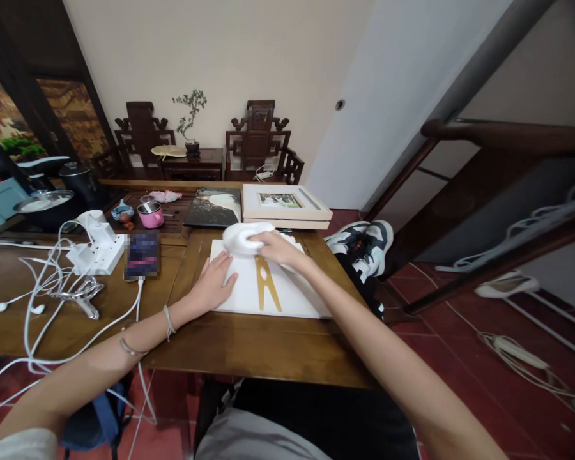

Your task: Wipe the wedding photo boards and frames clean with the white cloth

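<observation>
A flat white board [292,297] lies on the wooden table, with a gold shape [266,287] on it like a narrow letter A or a clothespin. My left hand [213,281] rests on the board's left part, fingers stretched out and holding nothing. Over the board's far edge, my right hand [278,248] has its fingers closed on a soft-looking, rounded white wad [244,238]. The wad is slightly blurred, so I cannot tell whether it is cloth or tissue, or whether it touches the board. It covers the top of the gold shape.
Behind the board lie a pale picture frame [287,199] and a dark picture [213,207]. To the left are a phone [142,254], a power strip [108,252], tangled white cables and a pink cup [150,214]. Sneakers [371,246] stand past the table's right edge.
</observation>
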### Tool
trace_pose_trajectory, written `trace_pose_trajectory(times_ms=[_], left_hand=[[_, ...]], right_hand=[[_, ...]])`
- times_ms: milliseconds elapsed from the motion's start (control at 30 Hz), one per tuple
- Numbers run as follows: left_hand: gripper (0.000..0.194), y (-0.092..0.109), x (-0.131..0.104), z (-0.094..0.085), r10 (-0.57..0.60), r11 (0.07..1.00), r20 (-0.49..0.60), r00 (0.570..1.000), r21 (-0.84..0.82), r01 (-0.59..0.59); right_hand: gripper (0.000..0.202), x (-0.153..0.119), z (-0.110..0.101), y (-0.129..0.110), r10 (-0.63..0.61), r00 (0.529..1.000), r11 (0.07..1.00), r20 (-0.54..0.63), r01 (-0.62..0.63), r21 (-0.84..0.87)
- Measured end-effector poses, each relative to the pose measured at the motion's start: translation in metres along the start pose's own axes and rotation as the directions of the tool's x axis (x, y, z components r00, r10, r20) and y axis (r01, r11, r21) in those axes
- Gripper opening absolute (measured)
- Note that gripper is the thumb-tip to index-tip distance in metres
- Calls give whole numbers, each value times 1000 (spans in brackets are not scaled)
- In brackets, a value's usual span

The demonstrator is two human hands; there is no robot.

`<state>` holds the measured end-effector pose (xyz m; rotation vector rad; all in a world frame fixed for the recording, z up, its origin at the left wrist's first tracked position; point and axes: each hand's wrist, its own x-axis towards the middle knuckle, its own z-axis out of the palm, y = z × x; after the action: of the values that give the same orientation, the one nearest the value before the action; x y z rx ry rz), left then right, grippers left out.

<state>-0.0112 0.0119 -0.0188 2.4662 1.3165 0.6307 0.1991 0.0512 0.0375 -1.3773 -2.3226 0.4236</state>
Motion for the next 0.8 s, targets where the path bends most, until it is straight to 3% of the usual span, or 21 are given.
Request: trace_pose_trajectory(times_ms=[100, 200, 267, 333, 433, 500, 567, 800], left_hand=[[44, 1, -1, 2, -17, 1000, 5, 1000, 15, 16], [45, 1, -1, 3, -20, 1000, 3, 1000, 8, 20], [47, 1, -1, 3, -18, 1000, 9, 1000, -6, 18], [47, 1, -1, 2, -17, 1000, 24, 1000, -17, 17], [49, 0, -1, 2, -23, 1000, 40, 999, -19, 24], [50, -1, 0, 2, -27, 1000, 50, 998, -15, 27], [50, -3, 0, 2, -24, 1000, 62, 998, -6, 24], [46, -7, 0, 1, 16, 1000, 66, 998, 23, -18]], right_hand=[[45, -39, -15, 40, 110, 991, 993, -80, -112, -23], [45, -93, -18, 53, 66, 995, 996, -68, -70, -49], [48, -133, -16, 41, -19, 999, 998, -32, 18, -58], [48, -171, -15, 20, -24, 1000, 997, -19, 23, -77], [46, -202, -20, -7, -19, 999, 997, 43, 22, -74], [47, -199, -25, -9, -29, 998, 998, 62, 33, -59], [49, -179, -27, 2, -39, 998, 998, 58, 41, -47], [52, -66, -18, 63, 16, 999, 996, -38, -20, -90]])
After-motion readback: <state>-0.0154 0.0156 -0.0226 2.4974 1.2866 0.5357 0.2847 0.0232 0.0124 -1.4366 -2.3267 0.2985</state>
